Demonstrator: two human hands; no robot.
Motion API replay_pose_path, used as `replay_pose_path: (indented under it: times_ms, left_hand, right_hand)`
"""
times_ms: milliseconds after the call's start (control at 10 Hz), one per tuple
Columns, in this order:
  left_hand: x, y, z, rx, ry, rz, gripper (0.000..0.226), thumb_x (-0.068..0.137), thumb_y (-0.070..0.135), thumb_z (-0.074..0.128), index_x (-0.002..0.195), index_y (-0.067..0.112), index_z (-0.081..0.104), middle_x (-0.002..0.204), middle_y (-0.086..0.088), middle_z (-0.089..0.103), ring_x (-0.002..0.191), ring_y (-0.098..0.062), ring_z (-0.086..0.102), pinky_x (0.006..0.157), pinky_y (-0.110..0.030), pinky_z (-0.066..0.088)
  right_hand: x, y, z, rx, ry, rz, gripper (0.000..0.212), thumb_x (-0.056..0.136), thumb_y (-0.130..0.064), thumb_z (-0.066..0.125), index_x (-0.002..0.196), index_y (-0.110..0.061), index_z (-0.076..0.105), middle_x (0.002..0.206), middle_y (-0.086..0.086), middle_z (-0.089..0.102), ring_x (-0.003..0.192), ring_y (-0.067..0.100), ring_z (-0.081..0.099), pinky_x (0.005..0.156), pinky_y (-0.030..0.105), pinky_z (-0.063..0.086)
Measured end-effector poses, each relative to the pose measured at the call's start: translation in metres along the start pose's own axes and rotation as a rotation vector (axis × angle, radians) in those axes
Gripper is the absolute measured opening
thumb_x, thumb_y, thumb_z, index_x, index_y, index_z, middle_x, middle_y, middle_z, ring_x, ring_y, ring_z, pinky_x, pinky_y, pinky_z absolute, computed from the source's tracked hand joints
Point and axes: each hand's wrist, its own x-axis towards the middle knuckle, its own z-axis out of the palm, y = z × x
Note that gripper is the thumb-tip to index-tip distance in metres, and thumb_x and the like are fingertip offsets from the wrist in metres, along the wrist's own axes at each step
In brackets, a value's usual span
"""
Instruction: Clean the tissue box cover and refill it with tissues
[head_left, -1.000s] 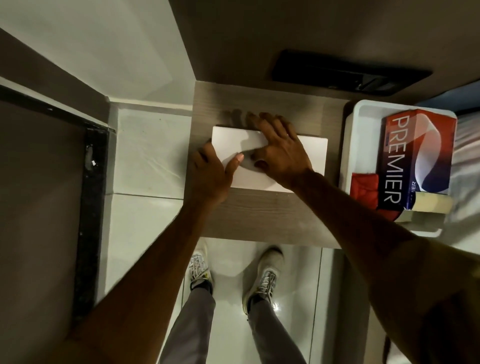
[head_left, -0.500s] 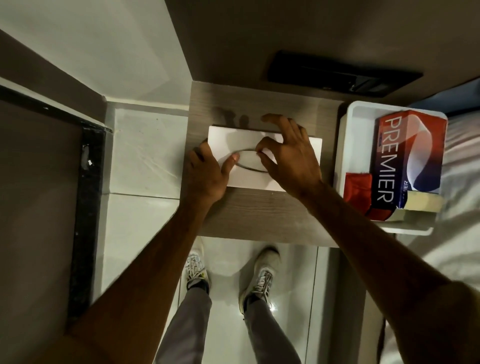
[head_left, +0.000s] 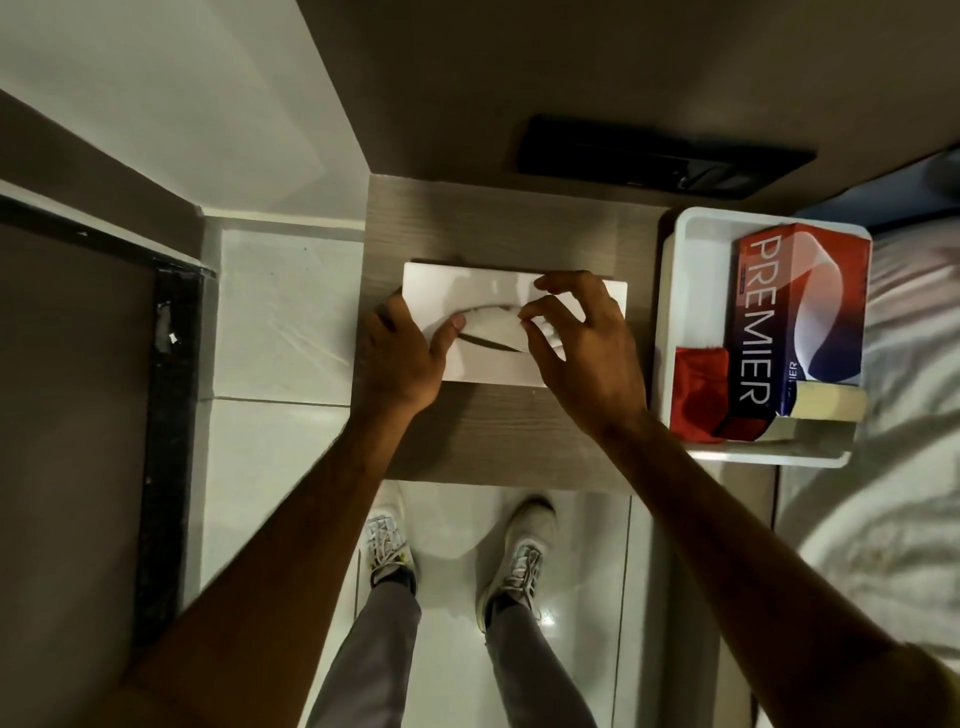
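Lifted since a moment ago, the right hand now pinches a tissue at the slot of the white tissue box cover. Left hand grips the cover's near-left corner on the counter, thumb beside the slot. Right of the right hand, a white tray holds a PREMIER tissue box.

The right hand covers the right part of the white tissue box cover and the right end of its slot, so it is not possible to see if the fingertips pinch the tissue that rises there or only touch it; the left hand hides the left near corner of the cover. In the white tray, the PREMIER box lies over most of the red cloth and over part of a pale object that is too unclear to name. The bedding is cut by the right edge, both arms leave the picture at the bottom, and the dark panel on the wall is too dim to read.
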Motion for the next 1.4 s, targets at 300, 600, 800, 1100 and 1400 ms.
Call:
replay_pose_path:
  times_ms: [300, 600, 800, 1100, 1400]
  left_hand:
    - [-0.001, 0.003, 0.002, -0.05, -0.003, -0.011, 0.078, 0.092, 0.063, 0.056, 0.143, 0.008, 0.036, 0.14, -0.02, 0.045, 0.124, -0.034, 0.055, 0.101, -0.048, 0.057]
    - [-0.002, 0.003, 0.001, -0.03, -0.015, -0.02, 0.077, 0.093, 0.062, 0.055, 0.145, 0.008, 0.034, 0.14, -0.019, 0.045, 0.126, -0.035, 0.054, 0.102, -0.049, 0.056]
    - [-0.014, -0.002, -0.001, -0.157, 0.011, 0.082, 0.078, 0.1, 0.047, 0.055, 0.16, 0.016, 0.017, 0.154, -0.016, 0.038, 0.14, -0.033, 0.047, 0.112, -0.048, 0.049]
    - [-0.032, -0.015, 0.005, -0.109, -0.028, 0.097, 0.072, 0.104, 0.044, 0.045, 0.163, 0.02, 0.012, 0.163, -0.011, 0.034, 0.149, -0.032, 0.04, 0.116, -0.051, 0.045]
    - [-0.038, -0.008, 0.0, -0.084, -0.006, 0.056, 0.073, 0.104, 0.044, 0.047, 0.163, 0.02, 0.011, 0.168, -0.009, 0.028, 0.152, -0.034, 0.034, 0.118, -0.049, 0.038]
  right_hand:
    - [-0.015, 0.005, -0.001, 0.048, 0.02, -0.003, 0.02, 0.095, -0.021, 0.069, 0.112, -0.011, 0.073, 0.131, 0.011, 0.063, 0.116, 0.027, 0.063, 0.089, 0.043, 0.059]
    - [-0.022, 0.0, 0.008, 0.097, 0.021, 0.05, 0.036, 0.092, -0.025, 0.073, 0.125, -0.013, 0.067, 0.133, 0.012, 0.061, 0.118, 0.029, 0.062, 0.092, 0.038, 0.059]
    - [-0.037, 0.026, 0.007, 0.144, 0.151, 0.395, 0.059, 0.095, -0.036, 0.066, 0.147, -0.017, 0.046, 0.148, 0.011, 0.046, 0.133, 0.024, 0.048, 0.103, 0.039, 0.052]
    - [-0.07, 0.031, 0.025, 0.488, 0.056, 0.745, 0.075, 0.098, -0.036, 0.064, 0.161, -0.027, 0.023, 0.155, 0.005, 0.048, 0.141, 0.024, 0.048, 0.106, 0.054, 0.053]
    - [-0.068, 0.031, 0.011, 0.316, -0.018, 0.702, 0.075, 0.1, -0.042, 0.059, 0.162, -0.027, 0.021, 0.161, 0.007, 0.04, 0.145, 0.029, 0.043, 0.117, 0.049, 0.041]
